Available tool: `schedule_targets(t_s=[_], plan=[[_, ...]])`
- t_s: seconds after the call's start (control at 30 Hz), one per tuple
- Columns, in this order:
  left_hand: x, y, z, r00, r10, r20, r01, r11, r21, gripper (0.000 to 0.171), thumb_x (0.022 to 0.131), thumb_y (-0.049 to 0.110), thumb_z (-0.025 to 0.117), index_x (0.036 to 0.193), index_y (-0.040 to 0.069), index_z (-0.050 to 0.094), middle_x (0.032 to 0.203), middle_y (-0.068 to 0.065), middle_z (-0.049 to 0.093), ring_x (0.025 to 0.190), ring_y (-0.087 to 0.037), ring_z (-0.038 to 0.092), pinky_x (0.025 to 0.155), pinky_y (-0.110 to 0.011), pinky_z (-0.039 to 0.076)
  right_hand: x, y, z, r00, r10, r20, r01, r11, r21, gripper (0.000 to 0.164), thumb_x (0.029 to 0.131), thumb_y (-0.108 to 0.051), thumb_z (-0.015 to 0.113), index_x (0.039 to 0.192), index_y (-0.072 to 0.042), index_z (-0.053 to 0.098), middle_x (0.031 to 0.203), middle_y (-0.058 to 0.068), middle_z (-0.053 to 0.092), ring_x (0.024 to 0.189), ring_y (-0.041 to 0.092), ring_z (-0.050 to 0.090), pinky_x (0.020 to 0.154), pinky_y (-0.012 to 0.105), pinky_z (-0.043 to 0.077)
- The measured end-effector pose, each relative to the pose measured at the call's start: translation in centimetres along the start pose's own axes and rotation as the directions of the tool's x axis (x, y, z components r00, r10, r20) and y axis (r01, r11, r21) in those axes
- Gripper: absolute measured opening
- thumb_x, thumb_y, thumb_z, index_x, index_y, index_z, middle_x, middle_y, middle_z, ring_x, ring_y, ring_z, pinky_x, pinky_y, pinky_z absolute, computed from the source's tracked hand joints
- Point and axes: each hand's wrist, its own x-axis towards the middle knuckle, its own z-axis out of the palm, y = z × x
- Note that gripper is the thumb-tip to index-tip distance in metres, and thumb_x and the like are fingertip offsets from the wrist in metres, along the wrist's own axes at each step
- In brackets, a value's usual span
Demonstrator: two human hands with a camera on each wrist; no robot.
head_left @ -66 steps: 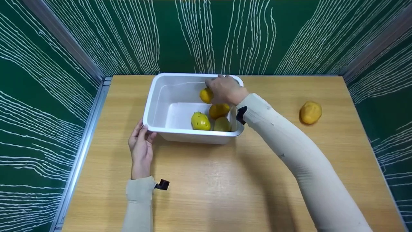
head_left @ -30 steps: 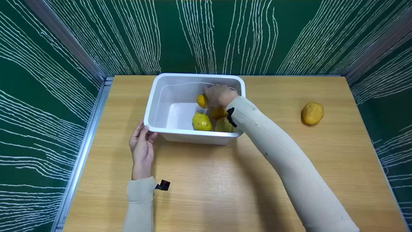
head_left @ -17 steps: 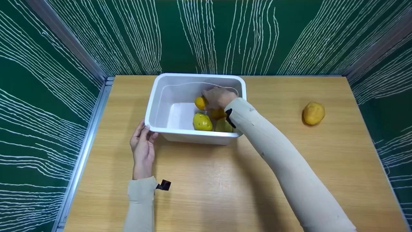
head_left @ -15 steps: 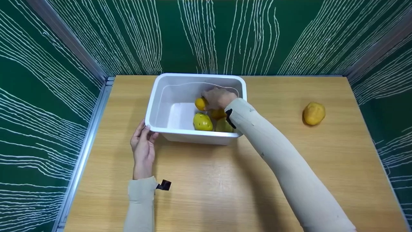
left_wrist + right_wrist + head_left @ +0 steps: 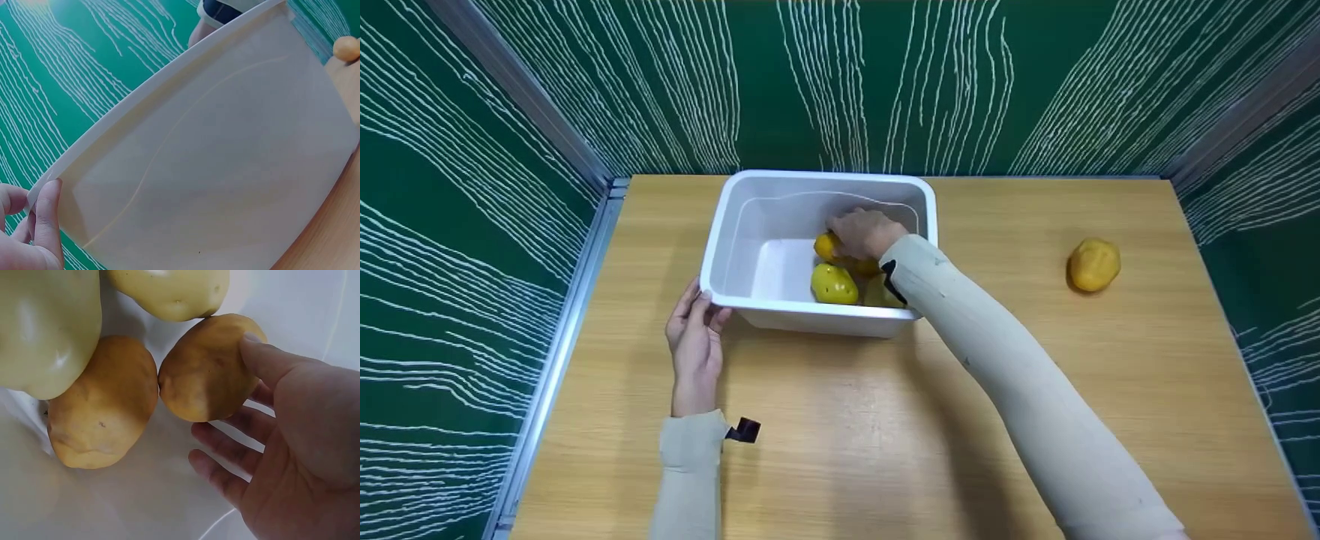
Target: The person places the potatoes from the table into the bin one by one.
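A white plastic tub (image 5: 802, 307) stands toward the back of the table. At its front left corner, my left hand (image 5: 694, 349) pinches the rim between thumb and fingers, as the left wrist view shows too. My right hand (image 5: 864, 232) reaches down inside the tub, holding a yellow-brown potato (image 5: 208, 374) low over the floor, thumb on top and fingers behind it. A second brown potato (image 5: 104, 408) lies right beside it. Two yellow-green potatoes lie in the tub's front right part: a dimpled one (image 5: 834, 284) and a paler one (image 5: 42, 326), partly covered by the sleeve in the head view.
Another yellow-brown potato (image 5: 1094, 265) sits on the wooden table (image 5: 825, 435) to the right of the tub. Green panels (image 5: 1057, 90) with white wavy lines enclose the table at the back and both sides. A metal rail (image 5: 562, 337) runs along the left edge.
My right hand has moved down and slightly left into the tub with its potato, from near the back right rim to the other potatoes. The left hand keeps its place on the rim.
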Motion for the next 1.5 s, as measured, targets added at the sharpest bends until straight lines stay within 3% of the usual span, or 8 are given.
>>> schedule_targets(t_s=[0.13, 0.3, 0.5, 0.73, 0.87, 1.0, 1.5], plan=[[-0.1, -0.1, 0.2, 1.000, 0.007, -0.003, -0.007, 1.000, 0.011, 0.044, 0.107, -0.005, 0.052, 0.151, -0.007, 0.047, 0.125, -0.010, 0.058, 0.077, -0.011, 0.062, 0.062, -0.012, 0.062, 0.0, 0.0, 0.2, 1.000, -0.015, -0.021, 0.014, 0.998, -0.060, 0.025, 0.109, -0.028, 0.063, 0.131, -0.017, 0.058, 0.116, 0.005, 0.064, 0.103, 0.026, 0.061, 0.109, 0.043, 0.058], [-0.1, -0.2, 0.3, 1.000, 0.001, -0.002, -0.001, 1.000, 0.011, 0.044, 0.108, -0.005, 0.052, 0.151, -0.006, 0.048, 0.126, -0.011, 0.059, 0.079, -0.011, 0.064, 0.063, -0.013, 0.063, -0.2, 0.0, 0.3, 0.999, -0.037, -0.032, 0.034, 0.997, -0.074, 0.025, 0.108, -0.019, 0.063, 0.133, -0.015, 0.059, 0.122, 0.005, 0.065, 0.107, 0.025, 0.060, 0.118, 0.046, 0.053], [-0.2, -0.1, 0.2, 1.000, -0.009, -0.002, 0.009, 1.000, 0.016, 0.045, 0.108, -0.004, 0.053, 0.152, -0.003, 0.048, 0.133, -0.012, 0.058, 0.081, -0.012, 0.064, 0.066, -0.014, 0.063, -0.9, -0.3, -0.7, 0.999, -0.044, -0.032, 0.042, 0.998, -0.042, 0.029, 0.107, -0.019, 0.065, 0.135, -0.015, 0.061, 0.126, 0.004, 0.065, 0.109, 0.025, 0.058, 0.119, 0.043, 0.052], [-0.1, 0.1, 0.0, 1.000, -0.025, -0.003, 0.025, 1.000, 0.013, 0.047, 0.108, -0.003, 0.053, 0.154, -0.002, 0.047, 0.138, -0.011, 0.056, 0.085, -0.012, 0.064, 0.068, -0.014, 0.064, -2.6, -1.1, -2.8, 0.999, -0.033, -0.017, 0.033, 0.999, -0.002, 0.035, 0.105, -0.017, 0.066, 0.139, -0.015, 0.058, 0.127, 0.006, 0.064, 0.105, 0.026, 0.060, 0.107, 0.040, 0.060], [-0.2, 0.2, 0.0, 1.000, -0.023, -0.005, 0.023, 1.000, -0.001, 0.047, 0.108, -0.003, 0.053, 0.154, -0.001, 0.047, 0.137, -0.011, 0.056, 0.085, -0.012, 0.064, 0.067, -0.014, 0.064, -3.9, -1.4, -3.9, 0.998, -0.044, -0.052, 0.042, 0.999, -0.031, 0.038, 0.105, -0.019, 0.067, 0.142, -0.015, 0.057, 0.135, 0.008, 0.065, 0.107, 0.028, 0.061, 0.113, 0.049, 0.057], [-0.3, 0.2, 0.2, 1.000, -0.013, -0.007, 0.013, 1.000, -0.025, 0.046, 0.107, -0.005, 0.052, 0.153, -0.004, 0.046, 0.134, -0.012, 0.056, 0.081, -0.012, 0.064, 0.063, -0.014, 0.063, -5.2, -1.3, -4.5, 0.992, -0.071, -0.101, 0.062, 0.994, -0.087, 0.042, 0.106, -0.021, 0.067, 0.146, -0.013, 0.057, 0.142, 0.012, 0.063, 0.114, 0.031, 0.059, 0.118, 0.049, 0.053], [-0.1, 0.3, 0.2, 1.000, -0.022, -0.009, 0.022, 1.000, -0.011, 0.046, 0.108, -0.004, 0.052, 0.153, -0.004, 0.047, 0.133, -0.011, 0.057, 0.079, -0.011, 0.064, 0.063, -0.013, 0.063, -8.6, 0.4, -1.8, 0.927, -0.203, -0.317, 0.175, 0.978, -0.114, 0.042, 0.105, -0.024, 0.070, 0.144, -0.010, 0.062, 0.146, 0.013, 0.063, 0.125, 0.036, 0.060, 0.123, 0.057, 0.046]])
